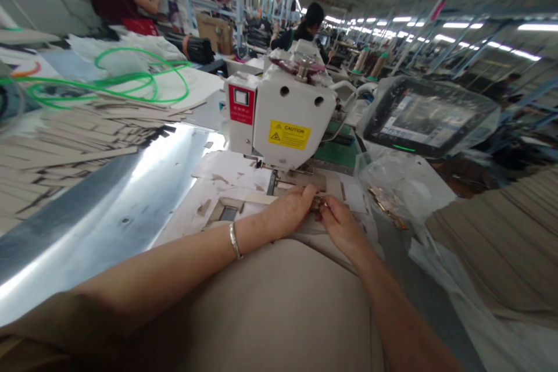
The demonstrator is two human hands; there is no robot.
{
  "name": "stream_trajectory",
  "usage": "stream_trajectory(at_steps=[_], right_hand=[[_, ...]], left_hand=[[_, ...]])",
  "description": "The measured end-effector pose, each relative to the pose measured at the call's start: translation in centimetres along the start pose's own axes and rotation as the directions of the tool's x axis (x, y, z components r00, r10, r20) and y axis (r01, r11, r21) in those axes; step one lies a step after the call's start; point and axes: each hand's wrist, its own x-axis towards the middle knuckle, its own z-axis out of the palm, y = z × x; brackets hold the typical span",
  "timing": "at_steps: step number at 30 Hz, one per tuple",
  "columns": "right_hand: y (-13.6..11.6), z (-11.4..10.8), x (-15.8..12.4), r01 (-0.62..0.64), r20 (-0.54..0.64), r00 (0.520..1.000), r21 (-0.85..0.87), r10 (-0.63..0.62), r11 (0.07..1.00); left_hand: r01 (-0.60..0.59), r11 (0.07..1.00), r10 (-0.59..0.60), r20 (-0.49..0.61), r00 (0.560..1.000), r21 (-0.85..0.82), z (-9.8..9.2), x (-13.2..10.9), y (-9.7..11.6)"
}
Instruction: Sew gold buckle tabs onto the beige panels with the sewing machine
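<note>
Over on the left, a pile of beige strips sits on the steel table. Centre now, under the white sewing machine, the left hand and right hand come together, fingertips nearly meeting on a beige strip; grip unclear. Right, brass bits fill a plastic bag.

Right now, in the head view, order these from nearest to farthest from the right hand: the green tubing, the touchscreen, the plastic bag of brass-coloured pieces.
From the right hand:
1. The plastic bag of brass-coloured pieces, just to its right.
2. The touchscreen, farther ahead on the right.
3. The green tubing, far left.
</note>
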Motion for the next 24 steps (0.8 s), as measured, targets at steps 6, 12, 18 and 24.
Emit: stream_trajectory(at_steps=[6,12,18,24], right_hand=[[0.3,0.0,0.0,0.029,-0.062,0.998,-0.005,-0.029,1.000],[0.0,0.3,-0.2,0.017,-0.103,0.995,-0.024,-0.019,1.000],[-0.5,1.0,-0.8,0.073,-0.111,0.991,-0.047,-0.078,0.996],[-0.1,-0.7,0.5,0.043,-0.051,0.998,-0.037,-0.044,0.998]], left_hand=[[0.010,0.992,-0.006,-0.034,0.999,0.123,-0.3,-0.5,-0.7],[-0.040,0.986,0.052,-0.067,0.996,0.163,-0.6,-0.6,0.7],[-0.035,0.991,0.038,-0.019,0.999,0.126,0.3,0.2,0.9],[-0.065,0.998,0.065,-0.013,0.998,0.005,1.1,1.1,0.9]])
